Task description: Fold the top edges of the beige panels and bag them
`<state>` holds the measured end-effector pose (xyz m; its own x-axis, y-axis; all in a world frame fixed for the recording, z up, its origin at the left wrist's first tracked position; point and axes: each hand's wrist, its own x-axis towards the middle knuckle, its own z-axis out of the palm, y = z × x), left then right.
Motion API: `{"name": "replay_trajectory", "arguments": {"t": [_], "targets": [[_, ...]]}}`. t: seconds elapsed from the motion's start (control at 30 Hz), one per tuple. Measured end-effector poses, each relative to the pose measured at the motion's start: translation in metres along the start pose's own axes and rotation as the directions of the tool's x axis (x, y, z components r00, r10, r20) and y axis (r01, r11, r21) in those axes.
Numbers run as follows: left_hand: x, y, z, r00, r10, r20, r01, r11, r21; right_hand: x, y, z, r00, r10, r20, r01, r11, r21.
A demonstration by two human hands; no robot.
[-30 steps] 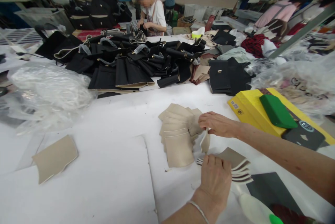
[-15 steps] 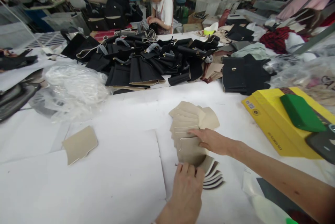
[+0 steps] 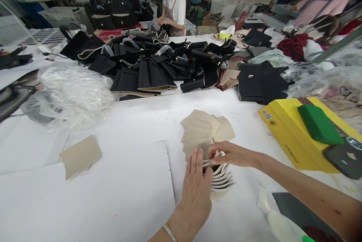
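Observation:
A fanned stack of beige leather-like pieces lies on the white table in front of me. The near part of the stack curls up, and several pale edges show one above another. My left hand lies along the left side of these curled pieces, its fingers stretched out and the thumb near their edges. My right hand is closed, with thumb and fingers pinching the upper edge of the curled pieces. How many pieces it grips is hidden. One separate beige piece lies to the left, apart from both hands.
Black bag parts are heaped across the back of the table. A clear plastic bag sits at left. To the right is a yellow box carrying a green block and a dark phone-like object. A co-worker sits beyond.
My left hand has moved up and flattened its fingers along the stack. My right hand has gone from pointing on the top pieces to pinching, and the near pieces are now curled up.

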<state>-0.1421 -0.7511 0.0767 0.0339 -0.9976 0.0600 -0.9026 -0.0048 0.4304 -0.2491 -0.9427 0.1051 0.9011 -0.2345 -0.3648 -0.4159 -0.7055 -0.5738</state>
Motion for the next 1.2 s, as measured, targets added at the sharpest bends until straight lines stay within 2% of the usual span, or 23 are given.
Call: {"name": "replay_trajectory", "arguments": {"t": [0.07,0.1,0.23,0.3,0.43,0.57,0.7,0.77,0.83,0.93,1.0,1.1,1.2], "targets": [[-0.001,-0.001,0.002,0.999,0.036,0.028,-0.036,0.999,0.001,-0.002,0.001,-0.003,0.999,-0.017,0.031,0.016,1.000,0.025],[-0.001,-0.002,0.003,0.998,0.058,0.041,-0.058,0.998,0.001,-0.001,0.002,-0.005,1.000,-0.004,0.008,0.004,1.000,0.018],[-0.004,-0.003,0.011,0.994,0.108,0.001,-0.108,0.994,-0.018,0.016,0.014,-0.004,0.973,0.105,-0.207,-0.124,0.989,-0.082],[-0.003,-0.004,0.014,0.995,0.095,-0.017,-0.096,0.995,-0.030,0.026,0.018,-0.001,0.956,0.132,-0.264,-0.173,0.975,-0.141],[0.003,-0.001,0.010,0.997,0.049,0.059,-0.047,0.999,-0.026,0.036,0.021,0.011,0.947,0.151,-0.284,-0.218,0.951,-0.219],[0.008,0.002,0.003,0.990,-0.018,0.137,0.021,0.999,-0.024,0.032,0.021,0.021,0.945,0.193,-0.264,-0.251,0.945,-0.207],[0.008,0.001,0.003,0.998,-0.017,0.057,0.018,1.000,-0.007,0.021,0.018,0.019,0.965,0.210,-0.156,-0.222,0.973,-0.060],[0.007,0.000,0.003,0.999,0.034,-0.002,-0.034,0.999,0.005,0.011,0.013,0.015,0.986,0.152,-0.068,-0.147,0.987,0.064],[0.007,0.000,0.002,0.996,0.091,-0.016,-0.091,0.995,0.029,-0.002,0.006,0.012,0.999,0.051,0.005,-0.051,0.981,0.189],[0.009,0.004,-0.004,0.989,0.134,0.054,-0.138,0.988,0.068,-0.024,-0.003,0.011,0.997,-0.053,0.060,0.030,0.944,0.329],[0.010,0.006,-0.009,0.979,0.156,0.131,-0.167,0.983,0.081,-0.037,-0.007,0.015,0.996,-0.060,0.066,0.030,0.919,0.394],[0.010,0.009,-0.017,0.957,0.198,0.212,-0.222,0.970,0.095,-0.052,-0.008,0.022,0.999,-0.002,0.041,-0.018,0.878,0.479],[0.008,0.011,-0.022,0.942,0.222,0.253,-0.248,0.966,0.077,-0.065,-0.003,0.030,0.992,0.129,-0.005,-0.105,0.825,0.555]]}}
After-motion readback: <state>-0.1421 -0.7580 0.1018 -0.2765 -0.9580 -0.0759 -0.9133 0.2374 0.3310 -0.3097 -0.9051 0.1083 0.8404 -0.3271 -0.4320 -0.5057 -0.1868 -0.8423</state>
